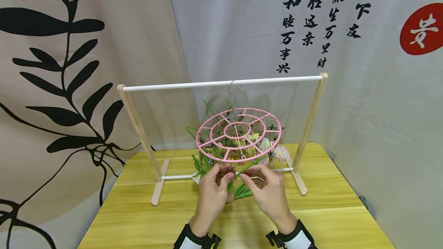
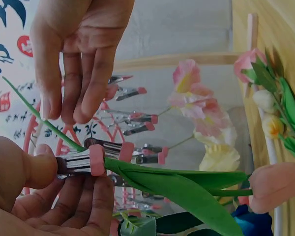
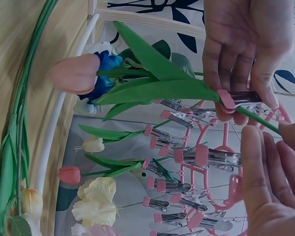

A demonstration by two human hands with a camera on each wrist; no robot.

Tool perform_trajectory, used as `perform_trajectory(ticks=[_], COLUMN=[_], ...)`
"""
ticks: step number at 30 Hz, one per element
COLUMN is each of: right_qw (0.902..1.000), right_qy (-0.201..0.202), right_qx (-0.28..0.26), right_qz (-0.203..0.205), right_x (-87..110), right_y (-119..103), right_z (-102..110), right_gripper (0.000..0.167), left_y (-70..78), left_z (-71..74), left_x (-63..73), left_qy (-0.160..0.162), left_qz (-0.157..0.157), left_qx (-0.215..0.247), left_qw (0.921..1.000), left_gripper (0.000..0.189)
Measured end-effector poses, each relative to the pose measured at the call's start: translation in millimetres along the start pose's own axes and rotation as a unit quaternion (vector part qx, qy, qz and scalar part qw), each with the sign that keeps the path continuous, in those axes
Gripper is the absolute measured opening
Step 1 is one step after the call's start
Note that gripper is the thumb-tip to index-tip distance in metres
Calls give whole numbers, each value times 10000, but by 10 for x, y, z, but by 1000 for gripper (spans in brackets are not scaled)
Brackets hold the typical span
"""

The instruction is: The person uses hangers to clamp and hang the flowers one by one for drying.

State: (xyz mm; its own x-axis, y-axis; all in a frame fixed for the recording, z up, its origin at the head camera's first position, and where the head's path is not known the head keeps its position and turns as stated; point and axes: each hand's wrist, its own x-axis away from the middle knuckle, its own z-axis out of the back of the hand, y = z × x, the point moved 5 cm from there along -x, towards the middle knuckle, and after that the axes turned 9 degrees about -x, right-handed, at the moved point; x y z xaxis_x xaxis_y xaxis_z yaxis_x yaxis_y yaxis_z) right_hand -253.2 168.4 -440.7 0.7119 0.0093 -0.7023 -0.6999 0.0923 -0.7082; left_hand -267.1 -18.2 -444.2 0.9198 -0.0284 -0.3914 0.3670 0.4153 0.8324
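My left hand (image 1: 212,191) pinches a metal clip (image 2: 81,162) with pink tips between thumb and fingers. The clip sits at the stem of a pink tulip (image 2: 273,187) with long green leaves (image 3: 157,91); its bare stem (image 2: 44,123) runs out past the clip toward my right hand (image 1: 266,187). That hand's fingers are fairly straight, and its thumb lies right at the stem in both wrist views. Just above both hands hangs a pink round clip hanger (image 1: 238,160), hooked on a white rod (image 1: 180,86), with several clips holding flowers below it.
A wooden rack with side posts (image 1: 309,122) and feet (image 1: 160,187) stands on the yellow wood table (image 1: 124,218). Loose green stems (image 1: 243,191) lie beneath the hands. On the hanger are a yellow flower (image 3: 96,204), a red tulip (image 3: 69,174) and a blue flower (image 3: 107,69).
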Motion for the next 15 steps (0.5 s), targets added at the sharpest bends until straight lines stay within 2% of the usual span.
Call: perform_trajectory(ticks=[6,15], right_qw=[9994,9930], right_qy=[-260,-808], right_qx=[227,762], right_qz=[-34,394], right_x=[88,231], right_y=[43,87], right_z=[8,22], right_gripper=[22,27], left_y=[-61,-169], left_z=[76,182], left_x=[1,-26], left_qy=[7,140], left_qz=[-113,-97], left_qx=[-126,-147], left_qw=[9999,9997], left_gripper=[26,26])
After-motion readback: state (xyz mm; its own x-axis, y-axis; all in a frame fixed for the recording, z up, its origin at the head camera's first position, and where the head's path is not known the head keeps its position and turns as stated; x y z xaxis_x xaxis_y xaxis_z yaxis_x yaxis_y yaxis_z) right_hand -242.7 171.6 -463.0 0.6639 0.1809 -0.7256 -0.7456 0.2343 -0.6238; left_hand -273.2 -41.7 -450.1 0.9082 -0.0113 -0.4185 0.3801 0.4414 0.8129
